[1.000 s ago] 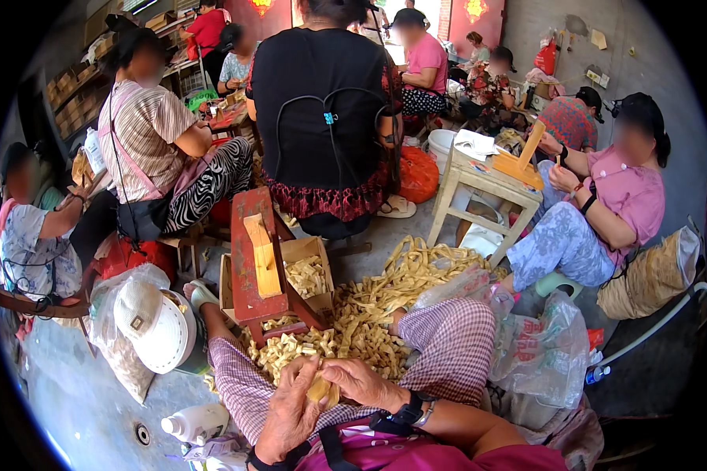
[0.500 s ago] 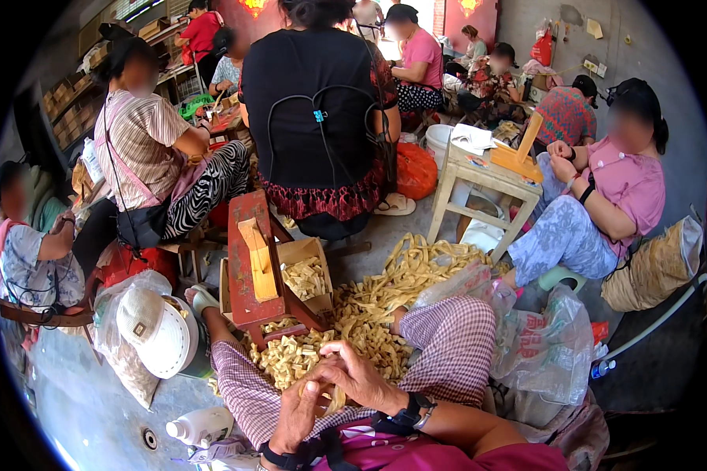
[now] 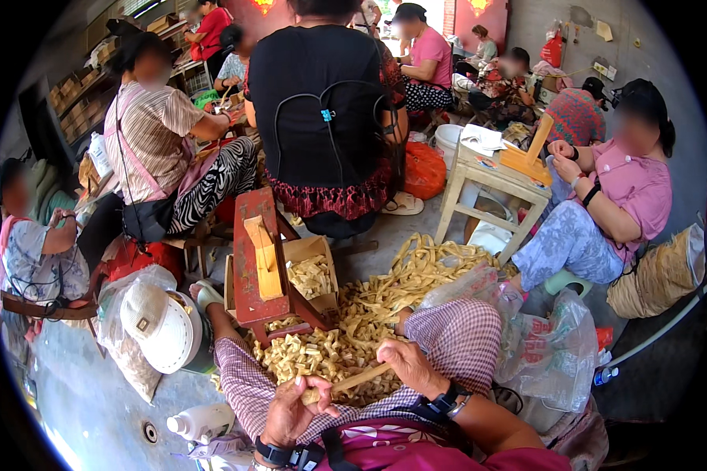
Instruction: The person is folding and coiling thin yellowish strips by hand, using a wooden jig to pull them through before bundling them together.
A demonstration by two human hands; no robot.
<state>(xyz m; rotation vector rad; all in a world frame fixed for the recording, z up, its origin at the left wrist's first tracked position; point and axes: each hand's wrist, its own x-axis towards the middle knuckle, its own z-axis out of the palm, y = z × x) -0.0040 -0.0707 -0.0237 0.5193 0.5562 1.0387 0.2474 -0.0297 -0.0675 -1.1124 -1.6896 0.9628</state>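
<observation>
Above my lap, a flat tan strip (image 3: 361,378) is stretched between my two hands. My left hand (image 3: 292,410) is closed around its lower end, where the strip looks folded or rolled into a small bundle. The fingers of my right hand (image 3: 413,369) pinch the other end, higher and to the right. Just beyond my hands, between my legs, lies a heap of small folded tan pieces (image 3: 302,357). Loose long strips of the same colour (image 3: 416,271) spread over the floor behind it.
A red wooden bench (image 3: 255,228) bearing an upright wooden block (image 3: 263,259) stands ahead, beside a cardboard box (image 3: 334,271) of folded pieces. To the left are a lidded bucket (image 3: 169,337) and white jug (image 3: 202,422); right, plastic bags (image 3: 546,353) and a stool (image 3: 487,184). Several people sit around.
My hands were close together over the strip; now they are apart, the right one farther right, with the strip drawn taut between them. The view has shifted slightly.
</observation>
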